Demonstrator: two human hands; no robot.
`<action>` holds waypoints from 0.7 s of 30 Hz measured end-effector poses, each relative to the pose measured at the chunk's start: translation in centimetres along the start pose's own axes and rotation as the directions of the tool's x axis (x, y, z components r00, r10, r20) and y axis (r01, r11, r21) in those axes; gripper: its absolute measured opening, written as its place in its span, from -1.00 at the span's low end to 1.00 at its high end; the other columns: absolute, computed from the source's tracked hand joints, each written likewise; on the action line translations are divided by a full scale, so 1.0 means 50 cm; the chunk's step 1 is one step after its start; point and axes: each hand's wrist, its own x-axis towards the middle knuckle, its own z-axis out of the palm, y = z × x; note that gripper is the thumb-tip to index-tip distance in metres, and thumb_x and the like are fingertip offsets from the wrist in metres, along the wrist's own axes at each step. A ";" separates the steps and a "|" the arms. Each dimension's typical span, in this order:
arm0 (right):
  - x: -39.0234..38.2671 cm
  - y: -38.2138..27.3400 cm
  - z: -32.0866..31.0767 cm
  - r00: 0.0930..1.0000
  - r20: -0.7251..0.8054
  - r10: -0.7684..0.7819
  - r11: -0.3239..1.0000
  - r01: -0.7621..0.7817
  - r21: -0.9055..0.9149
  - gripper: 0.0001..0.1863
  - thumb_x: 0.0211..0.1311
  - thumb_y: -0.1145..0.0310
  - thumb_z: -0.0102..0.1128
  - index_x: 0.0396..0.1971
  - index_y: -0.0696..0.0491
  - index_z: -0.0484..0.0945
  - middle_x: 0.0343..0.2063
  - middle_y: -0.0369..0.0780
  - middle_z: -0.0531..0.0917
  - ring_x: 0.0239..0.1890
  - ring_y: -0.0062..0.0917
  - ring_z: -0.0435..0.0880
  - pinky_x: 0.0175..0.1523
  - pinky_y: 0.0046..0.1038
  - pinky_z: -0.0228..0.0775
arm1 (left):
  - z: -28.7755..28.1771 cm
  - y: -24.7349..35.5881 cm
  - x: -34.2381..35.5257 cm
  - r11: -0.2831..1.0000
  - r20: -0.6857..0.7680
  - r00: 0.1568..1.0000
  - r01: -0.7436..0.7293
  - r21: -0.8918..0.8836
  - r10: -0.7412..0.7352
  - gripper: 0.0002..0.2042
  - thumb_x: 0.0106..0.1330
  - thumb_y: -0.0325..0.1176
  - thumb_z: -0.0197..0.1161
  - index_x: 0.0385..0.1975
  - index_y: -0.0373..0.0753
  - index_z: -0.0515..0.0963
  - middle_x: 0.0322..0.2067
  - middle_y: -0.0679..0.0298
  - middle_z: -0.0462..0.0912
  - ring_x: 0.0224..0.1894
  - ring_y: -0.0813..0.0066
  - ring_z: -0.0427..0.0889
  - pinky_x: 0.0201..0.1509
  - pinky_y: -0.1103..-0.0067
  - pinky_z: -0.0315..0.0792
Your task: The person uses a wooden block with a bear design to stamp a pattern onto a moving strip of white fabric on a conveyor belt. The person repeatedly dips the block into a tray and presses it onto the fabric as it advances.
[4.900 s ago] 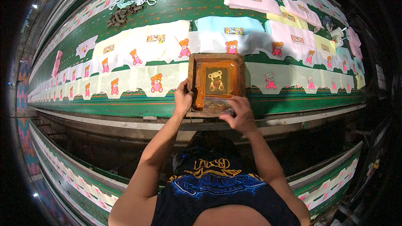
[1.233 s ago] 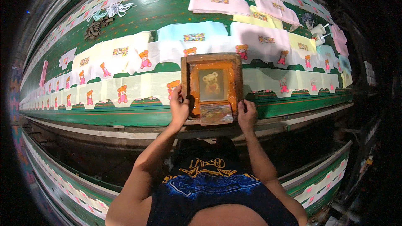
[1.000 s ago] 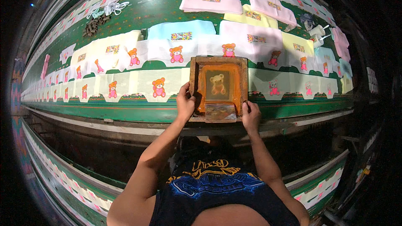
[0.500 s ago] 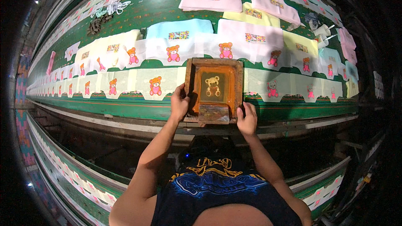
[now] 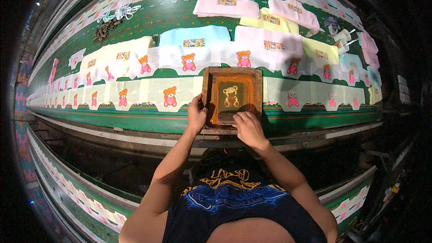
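Observation:
A wooden-framed printing screen (image 5: pixel 258 91) lies on the row of pale fabric pieces, with a light teddy bear stencil in its orange-stained mesh. My left hand (image 5: pixel 196 116) is closed round the left side of the frame. Inside the lower end of the screen, the fingers of my right hand (image 5: pixel 248 128) grip a flat, dark squeegee (image 5: pixel 224 118), partly hidden by the hand. To the left of the screen is a fabric piece with a finished orange and pink bear (image 5: pixel 170 96). On the right, a piece carries a bear (image 5: pixel 292 98) without the orange colour.
The long green table (image 5: pixel 148 119) curves across the view. Folded pink garments (image 5: pixel 227 5), a blue one (image 5: pixel 194 33) and yellow ones lie behind the printed row. Bundled cords (image 5: pixel 126 12) are at the far left, white containers (image 5: pixel 343 36) at the far right. Another printed table runs behind me.
My right hand has left the frame's right side and moved inward onto the squeegee. My left hand stays on the frame. The whole view has shifted slightly.

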 end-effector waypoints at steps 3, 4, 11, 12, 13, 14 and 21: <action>0.013 0.011 -0.011 0.997 0.078 -0.024 0.999 0.020 0.041 -0.72 0.09 0.54 0.30 -0.15 0.22 0.61 -0.16 -0.04 0.64 -0.01 -0.12 0.59 0.10 -0.16 0.45 | -0.010 -0.005 0.000 0.999 -0.004 0.999 -0.041 0.031 0.041 -0.40 0.11 -0.81 0.08 0.27 -0.46 0.32 0.08 0.00 0.58 0.17 0.25 0.57 0.31 0.45 0.37; 0.029 0.019 -0.020 0.996 0.083 -0.015 0.997 0.009 0.073 -0.74 0.09 0.55 0.30 -0.17 0.22 0.61 -0.18 -0.03 0.63 -0.03 -0.11 0.59 0.09 -0.15 0.46 | -0.009 -0.005 -0.001 0.997 0.002 0.998 -0.058 0.047 0.058 -0.40 0.12 -0.80 0.08 0.27 -0.46 0.32 0.08 0.00 0.58 0.18 0.25 0.56 0.32 0.45 0.36; 0.219 0.120 -0.023 0.985 -0.175 -0.009 0.999 0.018 0.048 -0.82 0.13 0.53 0.27 -0.25 0.21 0.60 -0.26 -0.03 0.62 -0.10 -0.09 0.59 0.03 -0.14 0.46 | 0.002 0.004 0.001 0.997 0.038 0.997 -0.066 -0.030 0.067 -0.38 0.11 -0.80 0.10 0.28 -0.46 0.29 0.11 -0.04 0.55 0.25 0.21 0.52 0.34 0.42 0.35; 0.227 0.125 -0.021 0.977 -0.211 0.001 0.998 0.011 0.056 -0.82 0.13 0.54 0.26 -0.25 0.21 0.59 -0.25 -0.04 0.62 -0.10 -0.09 0.59 0.04 -0.14 0.45 | 0.003 0.001 0.001 0.998 0.045 0.997 -0.061 -0.034 0.063 -0.38 0.11 -0.80 0.10 0.28 -0.46 0.29 0.11 -0.04 0.54 0.24 0.20 0.52 0.34 0.42 0.35; 0.226 0.118 -0.016 0.981 -0.195 -0.008 0.999 0.015 0.034 -0.82 0.12 0.55 0.26 -0.25 0.21 0.59 -0.24 -0.04 0.62 -0.09 -0.09 0.58 0.04 -0.14 0.46 | -0.001 -0.010 0.002 0.998 0.040 0.998 -0.054 -0.038 0.055 -0.38 0.11 -0.80 0.10 0.28 -0.47 0.29 0.12 -0.04 0.54 0.24 0.20 0.52 0.34 0.42 0.35; 0.214 0.109 -0.010 0.983 -0.181 -0.014 1.000 0.016 0.012 -0.82 0.12 0.55 0.26 -0.25 0.21 0.59 -0.23 -0.04 0.62 -0.08 -0.10 0.58 0.04 -0.14 0.46 | -0.003 -0.020 0.003 0.998 0.038 0.998 -0.047 -0.042 0.049 -0.38 0.11 -0.80 0.10 0.28 -0.47 0.29 0.13 -0.04 0.53 0.24 0.20 0.52 0.34 0.41 0.35; -0.015 0.018 0.061 0.983 -0.171 -0.061 0.998 0.057 -0.030 -0.64 0.05 0.61 0.20 -0.07 0.26 0.59 -0.02 0.01 0.60 0.07 -0.07 0.54 0.19 -0.17 0.43 | 0.005 -0.038 0.013 0.997 0.035 0.999 -0.031 -0.072 0.034 -0.38 0.09 -0.78 0.13 0.26 -0.48 0.30 0.14 -0.08 0.51 0.26 0.14 0.50 0.35 0.40 0.33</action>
